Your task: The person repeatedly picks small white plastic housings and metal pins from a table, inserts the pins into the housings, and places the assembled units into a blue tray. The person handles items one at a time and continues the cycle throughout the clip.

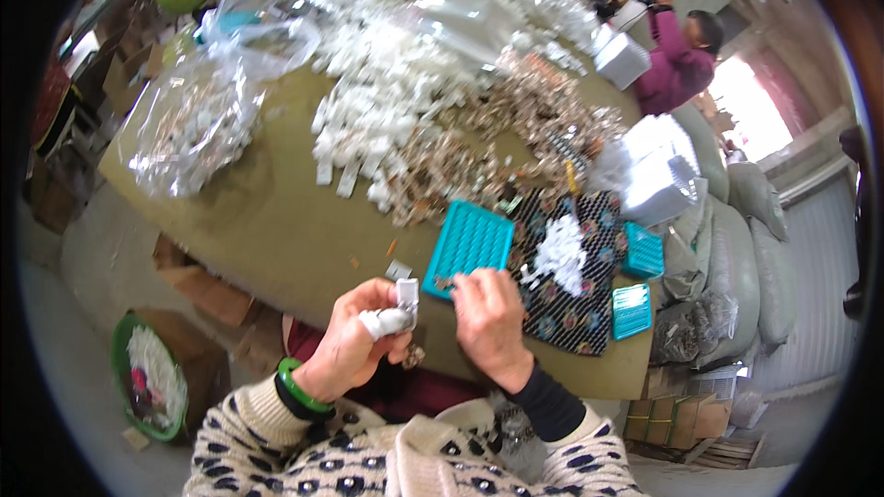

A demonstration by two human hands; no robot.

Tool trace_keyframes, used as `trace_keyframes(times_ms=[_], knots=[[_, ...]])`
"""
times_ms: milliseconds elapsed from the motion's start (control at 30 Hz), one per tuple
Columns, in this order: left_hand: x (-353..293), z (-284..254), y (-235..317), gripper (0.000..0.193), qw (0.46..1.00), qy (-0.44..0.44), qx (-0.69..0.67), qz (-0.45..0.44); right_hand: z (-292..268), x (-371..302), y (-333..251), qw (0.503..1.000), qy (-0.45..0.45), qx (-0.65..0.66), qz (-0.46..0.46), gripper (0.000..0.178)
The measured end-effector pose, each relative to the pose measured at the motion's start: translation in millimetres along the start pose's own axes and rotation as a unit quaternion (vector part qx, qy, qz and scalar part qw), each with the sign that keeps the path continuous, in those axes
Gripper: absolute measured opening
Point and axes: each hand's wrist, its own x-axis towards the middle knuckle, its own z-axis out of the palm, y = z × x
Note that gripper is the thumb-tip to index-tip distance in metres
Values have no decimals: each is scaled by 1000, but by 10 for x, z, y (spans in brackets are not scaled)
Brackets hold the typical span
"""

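My left hand (345, 340) is closed, pinching a small white card (407, 292) upright between thumb and fingers. White wrapping (387, 321) covers one of its fingers, and a green bangle (299, 388) circles the wrist. Just below that hand, a small coppery cluster (414, 356) shows. My right hand (493, 322) is closed at the near edge of a teal ridged tray (470, 241). At its fingertips is a small brownish metal piece (444, 283), too small to name. A loose white card (398, 270) lies on the table left of the tray.
Dark patterned cloth (575, 322) beside the tray carries white slips (560, 253). Two small teal trays (632, 310) stand right. Heaps of white cards (387, 83) and coppery pieces (543, 110) cover the table (276, 221). A green basket (120, 350) stands left; another person (677, 64) is far right.
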Motion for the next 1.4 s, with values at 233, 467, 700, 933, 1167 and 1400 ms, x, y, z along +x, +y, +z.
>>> trace_keyframes(times_ms=[233, 467, 700, 933, 1167, 1400], knots=[[99, -50, 2, 19, 999, -17, 41, -2, -18, -22, 98, 996, -47, 69, 3, 19], [58, -24, 46, 23, 998, -68, -18, -2, -55, 46, 102, 992, -27, 127, 1, 12], [60, -59, 89, 30, 997, -69, -15, -15, -206, 141, -161, 948, 40, 303, 89, 6], [12, -188, -15, 34, 989, -118, -80, 40, -88, 172, -369, 957, 109, 267, 21, 9], [-11, -261, -69, 36, 986, -122, -88, 73, -8, 161, -481, 971, 125, 202, -37, 16], [-45, -253, -86, 24, 982, -121, -118, 82, 29, 166, -514, 973, 108, 182, -88, 19]])
